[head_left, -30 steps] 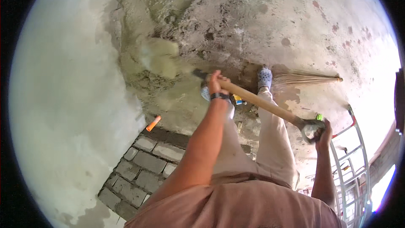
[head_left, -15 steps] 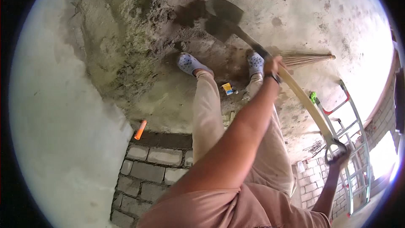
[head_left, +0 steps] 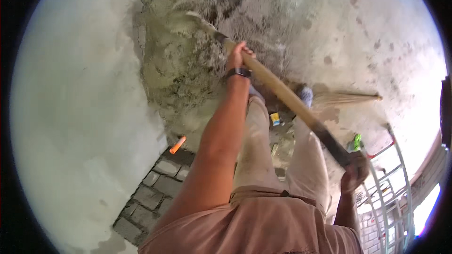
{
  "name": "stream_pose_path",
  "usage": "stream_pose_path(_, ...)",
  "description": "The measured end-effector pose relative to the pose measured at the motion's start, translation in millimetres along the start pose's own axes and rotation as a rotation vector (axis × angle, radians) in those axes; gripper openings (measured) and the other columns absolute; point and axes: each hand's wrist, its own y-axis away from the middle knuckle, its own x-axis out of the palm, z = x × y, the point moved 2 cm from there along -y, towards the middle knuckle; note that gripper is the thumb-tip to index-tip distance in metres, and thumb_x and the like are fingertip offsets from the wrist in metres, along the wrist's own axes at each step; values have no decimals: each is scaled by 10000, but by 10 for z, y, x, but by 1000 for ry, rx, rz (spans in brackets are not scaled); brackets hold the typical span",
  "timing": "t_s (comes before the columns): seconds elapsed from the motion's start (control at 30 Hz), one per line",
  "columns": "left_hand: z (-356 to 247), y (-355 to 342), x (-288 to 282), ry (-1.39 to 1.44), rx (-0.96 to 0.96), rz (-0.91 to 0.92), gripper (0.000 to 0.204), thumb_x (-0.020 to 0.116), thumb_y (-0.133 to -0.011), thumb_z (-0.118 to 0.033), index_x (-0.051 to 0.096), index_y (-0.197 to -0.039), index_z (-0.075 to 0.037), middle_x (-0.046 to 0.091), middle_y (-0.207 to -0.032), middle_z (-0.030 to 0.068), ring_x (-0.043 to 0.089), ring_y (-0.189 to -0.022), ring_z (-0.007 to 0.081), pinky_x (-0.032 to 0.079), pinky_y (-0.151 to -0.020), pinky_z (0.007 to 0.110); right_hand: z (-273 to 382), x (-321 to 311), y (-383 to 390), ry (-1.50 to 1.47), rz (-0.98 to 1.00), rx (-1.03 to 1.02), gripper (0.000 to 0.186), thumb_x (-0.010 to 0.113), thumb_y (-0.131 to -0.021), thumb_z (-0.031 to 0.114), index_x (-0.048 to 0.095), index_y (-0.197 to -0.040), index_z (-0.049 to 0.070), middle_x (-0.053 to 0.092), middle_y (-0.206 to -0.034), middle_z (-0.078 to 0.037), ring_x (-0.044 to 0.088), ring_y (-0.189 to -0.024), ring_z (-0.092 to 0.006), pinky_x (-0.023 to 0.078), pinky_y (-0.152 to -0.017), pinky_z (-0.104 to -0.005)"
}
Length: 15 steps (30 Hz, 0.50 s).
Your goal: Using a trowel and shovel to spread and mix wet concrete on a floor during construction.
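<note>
Both hands are on a shovel (head_left: 280, 89) with a long pale wooden shaft, which slants from upper left to lower right. My left hand (head_left: 237, 57), with a dark watch at the wrist, is closed round the shaft near the blade end. At the shaft's dark top end my right hand (head_left: 355, 171) is wrapped round the grip. The blade is blurred and seen nearly edge-on, over a heap of wet grey mortar (head_left: 174, 61); I cannot tell how deep it sits. My feet in pale clogs stand beside the heap, the left one partly hidden by my arm.
A smooth plastered wall (head_left: 84, 113) rises at the left, with an orange tube-like object (head_left: 178, 145) by its foot. A stick broom (head_left: 348, 98) lies to the right, near a metal ladder (head_left: 400, 169). A small yellow packet (head_left: 275, 119) lies between my legs.
The shovel has swung left from the bare floor to the mortar heap, its blade turning edge-on. Both hands moved left with it, keeping their hold.
</note>
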Motion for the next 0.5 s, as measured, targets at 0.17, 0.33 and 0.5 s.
stream_pose_path(0.17,-1435,775,427,274,134,162,169,678,-915,-181,577,-803,-105,597,-703,72,589,-639,235,572,-596,422,2229,82,-988,211,517,-668,480,908,-613,423,530,-683,136,514,-608,-26,520,-518,-222,394,-500,-339)
stream_pose_path(0.33,-2152,2211,692,234,401,283,624,636,-949,-430,455,-1376,-14,689,-892,171,688,-823,327,612,-761,484,4126,107,-1196,234,320,-957,562,878,-631,534,511,-643,107,483,-626,-29,462,-582,-218,391,-582,-343)
stream_pose_path(0.5,-2166,3076,-1048,-643,495,45,735,552,-936,-626,548,-1315,4,655,-1152,238,691,-990,314,565,-839,484,4961,2225,-1238,428,835,-929,375,814,-685,388,626,-718,66,577,-616,-16,527,-524,-159,420,-506,-350)
